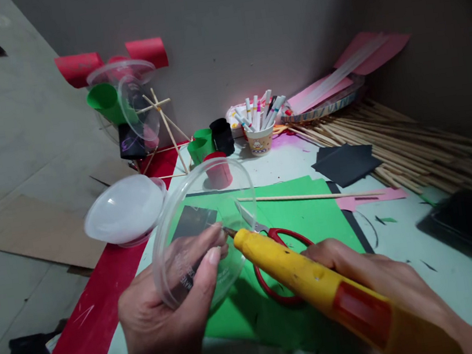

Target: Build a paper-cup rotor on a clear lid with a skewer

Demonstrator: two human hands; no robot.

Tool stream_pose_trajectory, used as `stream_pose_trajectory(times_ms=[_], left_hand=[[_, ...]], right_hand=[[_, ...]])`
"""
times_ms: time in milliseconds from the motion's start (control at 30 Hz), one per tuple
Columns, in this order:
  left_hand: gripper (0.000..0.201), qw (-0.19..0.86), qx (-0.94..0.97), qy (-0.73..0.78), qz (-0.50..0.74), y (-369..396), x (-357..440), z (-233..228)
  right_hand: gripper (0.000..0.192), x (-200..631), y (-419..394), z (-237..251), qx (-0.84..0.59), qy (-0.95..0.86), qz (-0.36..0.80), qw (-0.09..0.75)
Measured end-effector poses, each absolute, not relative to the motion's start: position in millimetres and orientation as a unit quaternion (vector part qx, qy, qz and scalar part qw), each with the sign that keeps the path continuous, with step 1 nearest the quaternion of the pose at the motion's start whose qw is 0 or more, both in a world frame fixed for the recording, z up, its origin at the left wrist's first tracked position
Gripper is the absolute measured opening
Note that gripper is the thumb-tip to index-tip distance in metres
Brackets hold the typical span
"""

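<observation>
My left hand (169,297) grips a clear round plastic lid (241,170) by its lower left side, tilting it above the work surface. My right hand (377,280) is wrapped around a yellow glue gun (293,268) with a red part on its body. Its dark metal tip meets or nearly meets the lid close to my left fingertips; exact contact is unclear. Red-handled scissors (285,231) lie beneath on green paper (320,311), partly hidden by the glue gun. A dark paper piece (193,221) shows through the lid.
Behind are green paper rolls (201,147), a red roll (219,170) and a cup of markers (260,140). A thin stick (300,196) crosses the green paper. Bamboo sticks (388,132) and black paper (346,162) lie right. White bowls (122,210) and a stick-framed structure (161,114) stand left.
</observation>
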State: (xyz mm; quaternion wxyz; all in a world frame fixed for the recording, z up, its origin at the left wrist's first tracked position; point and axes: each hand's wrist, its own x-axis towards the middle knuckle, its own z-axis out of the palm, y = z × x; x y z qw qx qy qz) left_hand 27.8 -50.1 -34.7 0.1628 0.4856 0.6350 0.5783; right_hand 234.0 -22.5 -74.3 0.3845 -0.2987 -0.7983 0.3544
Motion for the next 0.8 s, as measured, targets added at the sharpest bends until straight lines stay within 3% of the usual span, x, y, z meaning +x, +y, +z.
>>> stream_pose_trajectory(times_ms=[167,533,800], left_hand=[[0.015,0.182,0.477,0.639,0.576,-49.5,26.9,-36.3],[0.015,0.199,0.474,0.652,0.558,-51.6,25.4,-35.0],[0.014,0.212,0.483,0.651,0.546,-52.9,19.3,-40.3]], right_hand=[[0.022,236.9,-21.1,-72.0,-0.313,-0.811,0.319,0.378],[0.005,234.8,-19.0,-73.0,-0.310,-0.827,0.299,0.360],[0.011,233.9,-19.2,-74.8,-0.308,-0.834,0.281,0.361]])
